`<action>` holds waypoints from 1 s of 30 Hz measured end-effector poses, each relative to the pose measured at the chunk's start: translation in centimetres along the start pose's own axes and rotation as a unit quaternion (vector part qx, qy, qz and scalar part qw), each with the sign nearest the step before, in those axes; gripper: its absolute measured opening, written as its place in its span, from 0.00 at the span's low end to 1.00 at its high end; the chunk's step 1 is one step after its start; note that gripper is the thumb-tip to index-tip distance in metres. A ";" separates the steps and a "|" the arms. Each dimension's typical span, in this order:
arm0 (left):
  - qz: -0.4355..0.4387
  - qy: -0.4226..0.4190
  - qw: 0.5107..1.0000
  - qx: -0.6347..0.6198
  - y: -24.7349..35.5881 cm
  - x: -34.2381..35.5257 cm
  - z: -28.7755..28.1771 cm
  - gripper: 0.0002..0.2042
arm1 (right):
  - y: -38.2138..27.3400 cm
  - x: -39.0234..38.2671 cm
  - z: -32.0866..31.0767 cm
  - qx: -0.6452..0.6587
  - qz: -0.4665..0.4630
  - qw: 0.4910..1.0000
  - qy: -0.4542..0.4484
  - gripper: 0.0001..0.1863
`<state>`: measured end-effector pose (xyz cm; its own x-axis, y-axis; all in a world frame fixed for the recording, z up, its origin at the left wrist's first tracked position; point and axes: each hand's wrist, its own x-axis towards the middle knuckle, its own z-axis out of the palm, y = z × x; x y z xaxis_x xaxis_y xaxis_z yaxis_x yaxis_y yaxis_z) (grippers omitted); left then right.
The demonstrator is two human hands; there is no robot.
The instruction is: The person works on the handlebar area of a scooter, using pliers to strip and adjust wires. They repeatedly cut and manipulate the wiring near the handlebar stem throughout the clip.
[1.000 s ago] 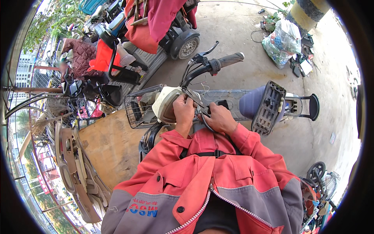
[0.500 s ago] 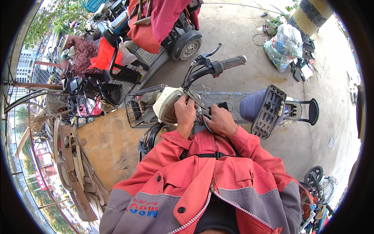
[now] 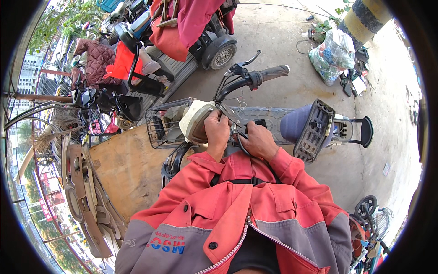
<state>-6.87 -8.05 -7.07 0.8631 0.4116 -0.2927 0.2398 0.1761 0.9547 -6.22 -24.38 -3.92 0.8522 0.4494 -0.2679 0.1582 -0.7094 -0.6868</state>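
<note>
Just left of the frame's centre, a smooth cream shell (image 3: 196, 120) bulges at the head of the scooter, hard and rounded like moulded plastic. The left hand (image 3: 217, 133) sits against its right side, fingers bent inward; from here I cannot tell what that grip has pinched, if anything. Next along, in the middle of the frame, lies a flat grey piece (image 3: 232, 115), metal by the look of it, its long axis slanting from upper left down to lower right. Its upper stretch passes just beside the left fingertips; its lower end runs to the right hand (image 3: 259, 140), whose grip is curled closed around something dark, mostly hidden from me. Above and between, the bent black handlebar (image 3: 230, 89) climbs to a ribbed rubber handle (image 3: 275, 72). Right of centre come a dull lilac, rounded casing (image 3: 290, 122), then a slotted grey tray (image 3: 314, 130), tilted and dusty.
</note>
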 end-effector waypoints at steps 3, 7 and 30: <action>0.001 0.001 1.000 -0.001 0.1 -0.1 0.1 0.05 | 0.1 0.0 0.1 0.006 -0.003 1.000 -0.001 0.26; -0.005 0.004 1.000 -0.002 0.5 -0.3 0.2 0.05 | 0.4 0.0 0.4 0.011 -0.013 1.000 0.002 0.26; 0.004 0.009 1.000 -0.019 0.4 -0.5 0.4 0.04 | 0.5 0.0 0.6 0.040 -0.022 0.999 -0.005 0.26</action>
<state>-6.98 -8.54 -6.48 0.8567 0.4297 -0.2855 0.2153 0.2052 0.9547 -6.45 -24.39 -4.65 0.8405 0.4849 -0.2419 0.1549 -0.6428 -0.7502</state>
